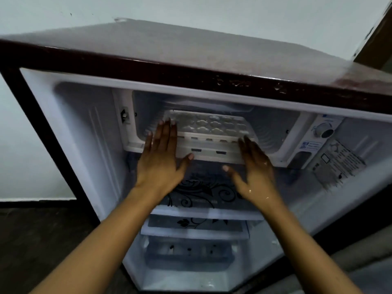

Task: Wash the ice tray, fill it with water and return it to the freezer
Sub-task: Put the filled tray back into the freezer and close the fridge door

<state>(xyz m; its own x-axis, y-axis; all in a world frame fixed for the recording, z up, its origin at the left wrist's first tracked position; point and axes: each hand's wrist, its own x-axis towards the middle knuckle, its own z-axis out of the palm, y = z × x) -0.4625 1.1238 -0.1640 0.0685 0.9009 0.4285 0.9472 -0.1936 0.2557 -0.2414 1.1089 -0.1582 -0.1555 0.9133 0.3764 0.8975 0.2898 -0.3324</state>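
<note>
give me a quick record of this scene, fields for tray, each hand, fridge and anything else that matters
tray: white plastic ice tray, lying flat in the freezer compartment
fridge: dark red fridge, door open, freezer at the top
left hand: fingers straight, lying on the tray's left end
right hand: fingers straight, at the tray's right front corner, wet
water in tray: cannot tell
below: glass shelf with black floral print
right of freezer: round thermostat dial
task stage: tray in freezer, hands not yet withdrawn
</note>
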